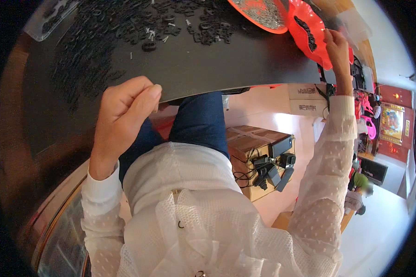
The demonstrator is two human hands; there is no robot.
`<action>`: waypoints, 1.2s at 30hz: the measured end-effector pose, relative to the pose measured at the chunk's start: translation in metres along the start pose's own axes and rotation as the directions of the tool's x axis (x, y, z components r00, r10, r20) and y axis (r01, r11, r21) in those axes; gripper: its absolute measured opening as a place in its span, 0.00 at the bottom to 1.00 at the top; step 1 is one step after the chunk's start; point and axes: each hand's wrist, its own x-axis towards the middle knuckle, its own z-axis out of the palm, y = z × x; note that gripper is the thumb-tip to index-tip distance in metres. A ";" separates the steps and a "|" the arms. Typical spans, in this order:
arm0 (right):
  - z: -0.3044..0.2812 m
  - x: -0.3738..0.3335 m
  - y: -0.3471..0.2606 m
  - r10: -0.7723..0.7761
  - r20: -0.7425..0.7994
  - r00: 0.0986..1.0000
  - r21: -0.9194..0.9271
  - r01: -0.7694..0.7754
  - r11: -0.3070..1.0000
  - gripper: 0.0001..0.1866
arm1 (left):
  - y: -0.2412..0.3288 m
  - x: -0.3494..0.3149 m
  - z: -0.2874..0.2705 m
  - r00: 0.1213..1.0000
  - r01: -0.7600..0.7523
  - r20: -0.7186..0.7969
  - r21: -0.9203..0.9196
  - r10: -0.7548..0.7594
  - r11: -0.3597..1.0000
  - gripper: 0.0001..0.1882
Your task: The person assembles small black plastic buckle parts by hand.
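Nearest is the white top [185, 171], ribbed at the waist, w/ ruffles in front & sheer dotted sleeves. Dark blue trousers [198, 117] go under the table edge, so not much room btwn lap & board. L hand [125, 111] is at that edge, thumb laid along curled fingers, gap narrow; can't tell if anything small is inside. The table [208, 69] is dark & smooth; a bare strip runs along its near edge, from L hand toward the R side, good clear room.

Beyond the strip, small black parts [120, 27] spread in a loose heap, hard-looking, some w/ loop-like outlines, denser toward the L & far side. A few pale pins [150, 33], short & thin, lie among them.

R hand [338, 48] is at the R rim of a red dish [321, 55], wavy-edged & shiny, w/ more black pieces in a narrow patch inside. Its fingers are bent & close together; can't tell if they grip a piece. Just L of it, a round red tray [276, 31] w/ a smooth rim holds lots of tiny silvery bits. A clear plastic container [46, 25] sits at the far L corner.

Off the table, a cardboard box [245, 138] on the floor carries black devices [268, 171] & looped cables.
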 end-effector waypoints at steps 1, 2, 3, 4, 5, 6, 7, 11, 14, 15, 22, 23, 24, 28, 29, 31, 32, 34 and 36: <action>0.004 -0.006 -0.030 0.088 0.006 0.996 0.189 -0.087 0.978 0.20 | 0.000 0.000 -0.001 1.000 0.016 -0.017 0.007 -0.016 1.000 0.14; 0.000 -0.014 -0.059 0.081 0.017 0.997 0.198 -0.083 0.977 0.20 | 0.000 0.000 -0.001 1.000 -0.002 0.001 -0.003 0.002 1.000 0.14; -0.007 -0.023 -0.085 0.094 0.080 0.992 0.268 -0.113 0.957 0.18 | -0.001 0.002 -0.001 1.000 -0.020 0.024 -0.013 0.020 1.000 0.14; 0.001 -0.030 -0.109 0.089 0.155 0.984 0.358 -0.140 0.923 0.17 | -0.002 0.000 -0.001 1.000 0.007 -0.001 0.006 -0.007 1.000 0.14; 0.003 -0.039 -0.131 0.036 0.183 0.983 0.393 -0.106 0.913 0.16 | -0.003 0.000 -0.001 1.000 -0.006 0.008 -0.006 0.006 1.000 0.14; 0.007 -0.048 -0.153 -0.020 0.207 0.978 0.430 -0.073 0.900 0.15 | -0.004 -0.001 -0.002 1.000 -0.020 0.014 -0.017 0.020 1.000 0.14; 0.012 -0.059 -0.178 -0.088 0.258 0.962 0.477 -0.048 0.878 0.14 | -0.006 -0.001 -0.004 1.000 -0.008 0.004 -0.012 0.008 1.000 0.14; 0.038 -0.078 -0.243 -0.555 0.240 0.796 0.444 0.418 0.792 0.11 | -0.008 0.001 0.001 0.996 -0.090 -0.005 -0.019 0.090 0.996 0.15; 0.061 -0.078 -0.276 -0.652 0.240 0.719 0.434 0.522 0.734 0.11 | -0.011 0.001 0.000 0.995 -0.102 -0.013 -0.035 0.102 0.994 0.16; 0.066 -0.078 -0.284 -0.670 0.233 0.705 0.423 0.547 0.723 0.11 | -0.011 0.001 0.000 0.995 -0.095 0.000 -0.043 0.095 0.995 0.16; 0.092 -0.077 -0.315 -0.745 0.203 0.636 0.239 0.705 0.667 0.14 | -0.011 -0.002 -0.003 0.998 -0.051 -0.023 0.060 0.053 0.997 0.15; 0.093 -0.078 -0.314 -0.752 0.227 0.618 0.183 0.732 0.657 0.17 | -0.012 -0.001 -0.002 0.996 -0.080 -0.023 0.054 0.081 0.995 0.15; 0.091 -0.082 -0.315 -0.758 0.230 0.611 0.187 0.736 0.650 0.17 | -0.013 -0.002 -0.003 0.994 -0.105 -0.027 0.048 0.107 0.993 0.15; 0.077 -0.098 -0.310 -0.723 0.249 0.644 0.247 0.680 0.691 0.20 | -0.014 -0.003 -0.004 0.989 -0.139 -0.037 0.063 0.142 0.988 0.15; 0.071 -0.101 -0.310 -0.699 0.298 0.650 0.264 0.648 0.715 0.23 | -0.015 -0.003 -0.004 0.988 -0.148 -0.040 0.069 0.151 0.987 0.15; 0.067 -0.103 -0.305 -0.669 0.347 0.657 0.273 0.612 0.742 0.25 | -0.015 -0.002 -0.004 0.986 -0.161 -0.038 0.073 0.164 0.984 0.15; 0.067 -0.105 -0.301 -0.644 0.314 0.697 0.297 0.572 0.764 0.25 | -0.014 -0.002 -0.005 0.985 -0.166 -0.033 0.077 0.169 0.983 0.15; 0.067 -0.106 -0.296 -0.615 0.279 0.737 0.323 0.531 0.783 0.25 | -0.014 -0.002 -0.004 0.985 -0.170 -0.026 0.084 0.173 0.982 0.15; 0.069 -0.105 -0.293 -0.621 0.274 0.734 0.358 0.522 0.774 0.24 | -0.015 -0.002 -0.003 0.980 -0.186 -0.051 0.088 0.191 0.979 0.14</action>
